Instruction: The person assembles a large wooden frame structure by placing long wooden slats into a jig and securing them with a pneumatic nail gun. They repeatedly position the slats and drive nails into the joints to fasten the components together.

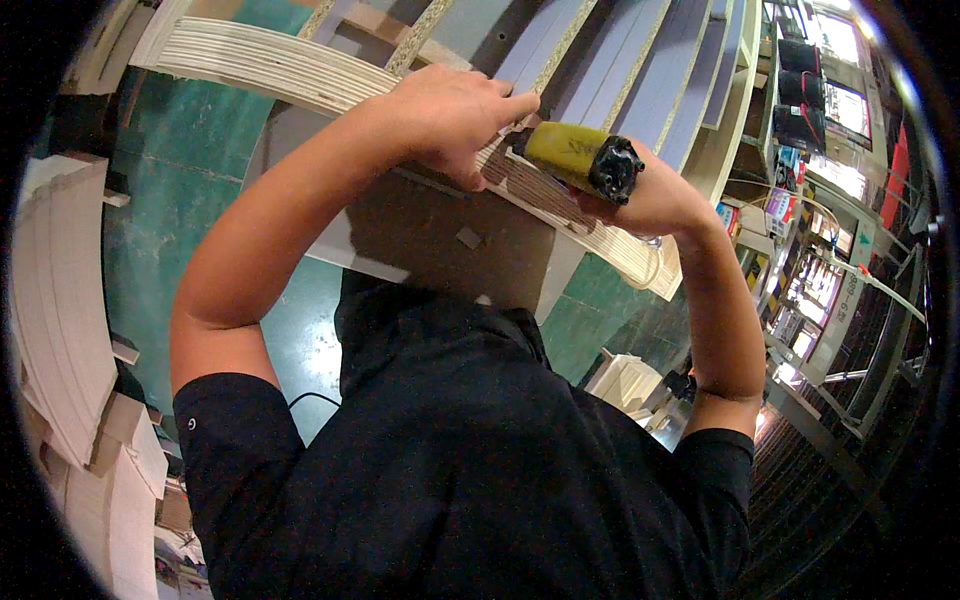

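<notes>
Gripping a yellow tool [565, 150] with a black end, the right hand [655, 190] is wrapped around its body and holds the narrow nose toward the left hand [450, 115]. That hand lies over the layered wooden rail [270, 65], thumb on the near side and fingers reaching across the top; whether it clamps the wood or merely rests there cannot be told. The rail runs across the frame's near edge, right in front of the person, with its right end beyond the tool. Past it, speckled slats [560, 50] stand in a row between lavender panels [605, 65], so the frame looks largely assembled. Work along this edge appears to be under way, with the stretch between the hands seemingly unfinished; no fastener can be made out, so how much of the rail is fixed stays unclear. Below hangs a grey-brown board [425, 240] with a small pale patch, over green floor [170, 130]. Curved pale boards [60, 300] lie stacked at far left.
</notes>
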The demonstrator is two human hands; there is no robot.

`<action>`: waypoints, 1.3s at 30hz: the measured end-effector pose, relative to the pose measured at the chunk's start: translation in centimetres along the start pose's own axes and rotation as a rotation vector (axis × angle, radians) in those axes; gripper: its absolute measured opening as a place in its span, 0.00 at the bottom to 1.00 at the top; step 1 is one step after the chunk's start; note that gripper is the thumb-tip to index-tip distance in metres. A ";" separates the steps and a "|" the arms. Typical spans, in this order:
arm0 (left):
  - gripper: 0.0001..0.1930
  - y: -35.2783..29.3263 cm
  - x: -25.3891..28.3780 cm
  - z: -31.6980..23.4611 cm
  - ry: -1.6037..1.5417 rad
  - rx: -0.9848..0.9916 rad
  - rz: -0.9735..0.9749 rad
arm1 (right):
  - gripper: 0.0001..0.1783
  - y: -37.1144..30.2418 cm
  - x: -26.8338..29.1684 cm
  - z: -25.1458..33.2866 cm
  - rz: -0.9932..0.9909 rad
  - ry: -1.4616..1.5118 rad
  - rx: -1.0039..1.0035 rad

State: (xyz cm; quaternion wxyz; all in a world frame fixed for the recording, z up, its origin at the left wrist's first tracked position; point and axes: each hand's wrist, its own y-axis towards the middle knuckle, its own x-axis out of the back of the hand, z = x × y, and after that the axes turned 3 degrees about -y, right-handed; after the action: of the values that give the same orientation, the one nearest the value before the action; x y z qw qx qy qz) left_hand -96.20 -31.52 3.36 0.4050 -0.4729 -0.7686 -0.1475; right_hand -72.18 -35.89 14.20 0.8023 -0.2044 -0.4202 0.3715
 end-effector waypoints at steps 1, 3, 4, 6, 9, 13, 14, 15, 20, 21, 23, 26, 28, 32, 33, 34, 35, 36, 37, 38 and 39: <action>0.51 -0.1 -0.2 0.1 0.009 -0.008 -0.022 | 0.16 -0.1 0.0 0.2 0.016 0.027 -0.015; 0.47 -0.1 -0.4 0.3 0.031 -0.026 -0.065 | 0.17 -0.2 0.0 0.7 0.045 0.082 -0.043; 0.47 -0.1 -0.4 0.3 0.036 -0.026 -0.060 | 0.18 -0.1 0.1 0.7 0.049 0.041 -0.027; 0.47 0.0 -0.1 0.2 0.046 -0.029 -0.052 | 0.23 -0.1 0.2 0.7 0.056 -0.041 0.001; 0.48 0.0 0.3 -0.1 0.047 -0.002 -0.011 | 0.23 -0.7 0.5 1.7 0.114 0.047 -0.116; 0.55 -0.3 0.5 -0.3 -0.002 0.017 -0.005 | 0.22 -2.5 -1.2 -0.2 -0.005 0.073 -0.050; 0.54 -0.5 0.1 -0.2 -0.017 -0.002 -0.041 | 0.23 -2.9 -1.7 -0.3 0.008 0.104 -0.064; 0.52 -0.8 -0.2 0.0 -0.031 -0.020 -0.077 | 0.23 -3.2 -1.9 -0.1 0.022 0.134 -0.078; 0.49 -3.9 0.8 2.5 -0.078 -0.299 -0.365 | 0.26 -2.9 -2.3 2.8 0.075 0.140 -0.071; 0.48 -4.8 1.8 3.0 -0.074 -0.346 -0.423 | 0.26 -2.8 -2.4 3.0 0.067 0.140 -0.053; 0.58 -6.8 3.7 4.3 0.059 -0.216 -0.445 | 0.26 -2.2 -2.5 3.2 0.065 0.132 -0.006; 0.71 -8.0 4.8 7.3 0.200 -0.051 -0.387 | 0.25 -0.8 -2.2 4.5 0.076 0.165 -0.042; 0.71 -7.8 4.5 8.3 0.153 -0.017 -0.320 | 0.23 0.8 -1.6 5.3 0.131 0.179 -0.046; 0.69 -7.7 4.6 8.1 0.078 0.054 -0.226 | 0.21 3.6 -0.6 7.3 0.083 0.265 -0.044; 0.69 -7.7 4.8 7.8 0.054 0.075 -0.194 | 0.21 4.3 -0.4 7.5 0.091 0.279 -0.089; 0.68 -7.4 4.5 8.0 0.055 0.057 -0.211 | 0.20 4.7 -0.2 8.3 0.043 0.290 -0.082; 0.68 -7.3 4.3 8.2 0.055 0.044 -0.230 | 0.19 5.3 -0.2 8.4 0.023 0.262 -0.042; 0.67 -7.3 4.1 8.3 0.055 0.030 -0.250 | 0.19 6.0 0.0 8.4 0.002 0.235 -0.001; 0.67 -7.3 4.1 8.3 0.028 0.069 -0.206 | 0.18 6.7 0.1 8.5 -0.018 0.208 0.040; 0.67 -7.3 4.7 7.8 0.002 0.106 -0.159 | 0.16 7.3 0.4 8.4 0.039 0.182 0.005; 0.67 -7.3 5.0 7.5 -0.025 0.141 -0.112 | 0.16 7.6 0.4 8.6 0.056 0.204 -0.010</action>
State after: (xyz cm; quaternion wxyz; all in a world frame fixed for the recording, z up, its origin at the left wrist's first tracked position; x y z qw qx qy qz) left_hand -107.13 -27.63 3.66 0.4189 -0.4012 -0.8072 -0.1094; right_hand -82.39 -30.53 14.41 0.8292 -0.2568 -0.3321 0.3690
